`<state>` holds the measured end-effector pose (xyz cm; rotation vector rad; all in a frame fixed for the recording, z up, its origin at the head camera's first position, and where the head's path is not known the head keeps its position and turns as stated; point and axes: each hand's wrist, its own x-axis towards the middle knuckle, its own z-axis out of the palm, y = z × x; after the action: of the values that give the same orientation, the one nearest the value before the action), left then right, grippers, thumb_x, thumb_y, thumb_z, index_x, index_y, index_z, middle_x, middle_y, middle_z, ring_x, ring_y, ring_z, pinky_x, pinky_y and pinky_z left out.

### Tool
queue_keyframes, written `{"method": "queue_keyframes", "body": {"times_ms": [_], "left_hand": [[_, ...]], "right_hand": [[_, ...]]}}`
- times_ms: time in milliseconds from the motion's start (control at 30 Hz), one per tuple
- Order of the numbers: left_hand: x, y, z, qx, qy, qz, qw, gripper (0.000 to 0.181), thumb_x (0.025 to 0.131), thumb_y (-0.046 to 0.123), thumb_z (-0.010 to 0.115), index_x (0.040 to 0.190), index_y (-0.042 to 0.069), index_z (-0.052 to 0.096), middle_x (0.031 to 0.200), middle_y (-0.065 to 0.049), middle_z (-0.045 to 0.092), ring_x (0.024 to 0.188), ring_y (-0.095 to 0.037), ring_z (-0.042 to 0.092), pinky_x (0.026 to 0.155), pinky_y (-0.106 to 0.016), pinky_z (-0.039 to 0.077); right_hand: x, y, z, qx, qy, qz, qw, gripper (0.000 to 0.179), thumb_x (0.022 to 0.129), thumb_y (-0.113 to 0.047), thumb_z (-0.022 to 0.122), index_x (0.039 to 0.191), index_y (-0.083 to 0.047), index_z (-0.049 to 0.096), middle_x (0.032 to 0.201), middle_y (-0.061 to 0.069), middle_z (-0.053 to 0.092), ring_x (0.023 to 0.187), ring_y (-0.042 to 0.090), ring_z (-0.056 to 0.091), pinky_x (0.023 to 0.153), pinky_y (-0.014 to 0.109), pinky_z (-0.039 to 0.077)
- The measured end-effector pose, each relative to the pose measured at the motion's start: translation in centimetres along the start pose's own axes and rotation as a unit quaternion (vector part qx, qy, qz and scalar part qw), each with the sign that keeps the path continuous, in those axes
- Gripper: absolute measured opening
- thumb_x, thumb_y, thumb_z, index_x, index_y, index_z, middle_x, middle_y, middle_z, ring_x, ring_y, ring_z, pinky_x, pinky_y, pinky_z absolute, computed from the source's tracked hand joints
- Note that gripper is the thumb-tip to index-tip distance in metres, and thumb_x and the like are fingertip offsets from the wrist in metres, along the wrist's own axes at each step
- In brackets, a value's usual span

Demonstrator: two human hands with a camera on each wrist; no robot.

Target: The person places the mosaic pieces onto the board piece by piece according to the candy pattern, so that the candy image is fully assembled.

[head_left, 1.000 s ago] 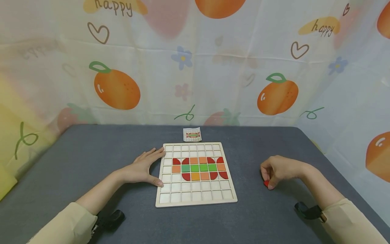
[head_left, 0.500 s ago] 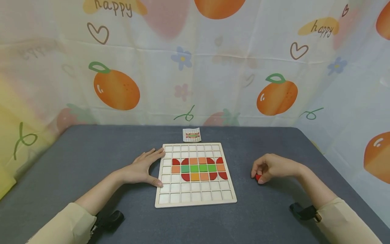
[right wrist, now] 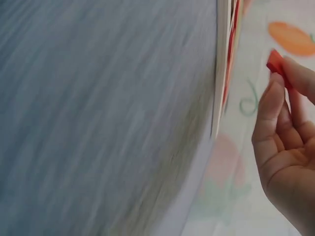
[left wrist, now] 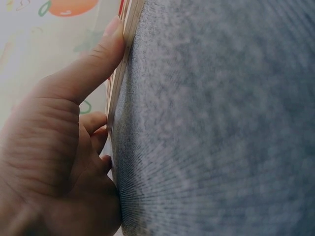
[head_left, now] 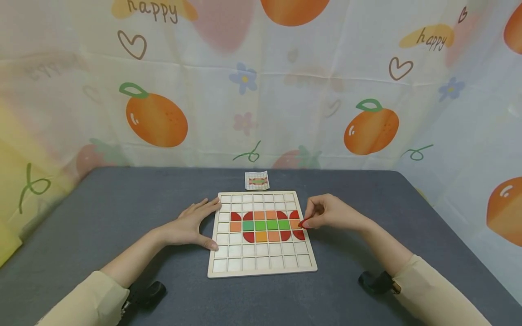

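Note:
A square wooden grid board (head_left: 261,261) lies on the dark table, with red quarter-round, orange and green tiles (head_left: 272,224) set in its middle rows. My left hand (head_left: 189,226) rests at the board's left edge, fingers spread and straight; in the left wrist view the thumb (left wrist: 101,59) lies against the board's side. Over the right edge, my right hand (head_left: 332,213) pinches a red tile (head_left: 303,224) between thumb and fingertips. The right wrist view shows this red tile (right wrist: 278,66) held above the board's level.
Behind the board lies a small printed pattern card (head_left: 257,180). The dark grey table (head_left: 163,280) reaches back to a fruit-patterned cloth (head_left: 302,113). Black straps sit at both wrists.
My right hand has moved left from the open table to the board's right edge, bringing the red tile with it. The left hand and board have stayed put.

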<state>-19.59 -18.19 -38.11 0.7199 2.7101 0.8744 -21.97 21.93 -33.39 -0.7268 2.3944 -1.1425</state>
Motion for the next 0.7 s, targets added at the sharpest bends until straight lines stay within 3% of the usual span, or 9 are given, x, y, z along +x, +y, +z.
{"method": "queue_keyframes", "body": {"times_ms": [300, 433, 533, 700], "left_hand": [[0.0, 0.1, -0.1, 0.002, 0.000, 0.000, 1.0000, 0.114, 0.069, 0.048, 0.086, 0.156, 0.004, 0.027, 0.167, -0.017, 0.017, 0.152, -0.049, 0.008, 0.117, -0.072, 0.005], [0.0, 0.1, -0.1, 0.000, 0.002, 0.003, 1.0000, 0.114, 0.069, 0.048, 0.086, 0.156, 0.004, 0.027, 0.166, -0.017, 0.017, 0.152, -0.050, 0.008, 0.117, -0.073, 0.005], [0.0, 0.0, -0.1, -0.002, 0.003, 0.004, 1.0000, 0.114, 0.069, 0.047, 0.087, 0.155, 0.003, 0.028, 0.166, -0.017, 0.017, 0.152, -0.050, 0.008, 0.117, -0.073, 0.004], [0.0, 0.0, -0.1, -0.002, 0.002, 0.004, 1.0000, 0.113, 0.069, 0.047, 0.086, 0.155, 0.003, 0.028, 0.166, -0.018, 0.017, 0.152, -0.050, 0.008, 0.117, -0.073, 0.004]], "right_hand": [[2.3, -3.1, 2.9, 0.016, -0.011, -0.029, 0.9994, 0.011, 0.086, -0.011, 0.073, 0.089, -0.005, 0.065, 0.078, 0.008, 0.068, 0.066, 0.016, 0.057, 0.061, 0.028, 0.048], [3.3, -4.1, 4.3, 0.004, -0.025, -0.057, 0.9980, 0.023, 0.090, -0.009, 0.070, 0.113, -0.008, 0.070, 0.086, 0.004, 0.065, 0.073, 0.013, 0.056, 0.067, 0.025, 0.049], [3.7, -4.9, 5.2, -0.002, -0.043, -0.077, 0.9961, 0.031, 0.094, -0.008, 0.064, 0.126, -0.009, 0.067, 0.095, 0.009, 0.067, 0.074, 0.013, 0.054, 0.068, 0.023, 0.048], [4.1, -6.2, 6.7, 0.014, -0.053, -0.073, 0.9958, 0.022, 0.098, -0.007, 0.057, 0.118, -0.008, 0.067, 0.096, 0.016, 0.066, 0.072, 0.015, 0.056, 0.069, 0.025, 0.050]]}}
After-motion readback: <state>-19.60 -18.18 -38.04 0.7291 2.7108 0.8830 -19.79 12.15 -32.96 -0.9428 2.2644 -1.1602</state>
